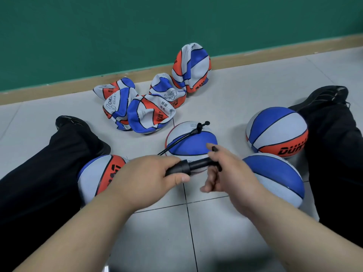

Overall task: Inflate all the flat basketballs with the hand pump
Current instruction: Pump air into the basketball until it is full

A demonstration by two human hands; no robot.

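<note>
Grey floor tiles (216,232) run back to a wooden skirting board (255,55) and a green wall (117,36); a person sits on them with legs spread.

Between the knees, the black pump (194,165) lies roughly level in both hands. The left hand (145,177) is wrapped firmly round its barrel. The right hand (225,169) has its fingers curled about the T-handle. A thin hose (182,138) leads from the pump to the far top of the middle ball (191,142), which rests on the floor just beyond the hands. Whether the needle sits fully in the valve is too small to tell.

That ball already looks round, so its filling seems close to done. Three more look full: one by the left knee (98,173), one just beside the right wrist (279,179), and one further right (277,131).

About five flat balls (150,113) lie crumpled in a heap near the wall, so roughly half the job appears to remain.

The full balls crowd the hands and could cramp the stroke. The black trouser legs (59,163) hem the space in on both sides.
</note>
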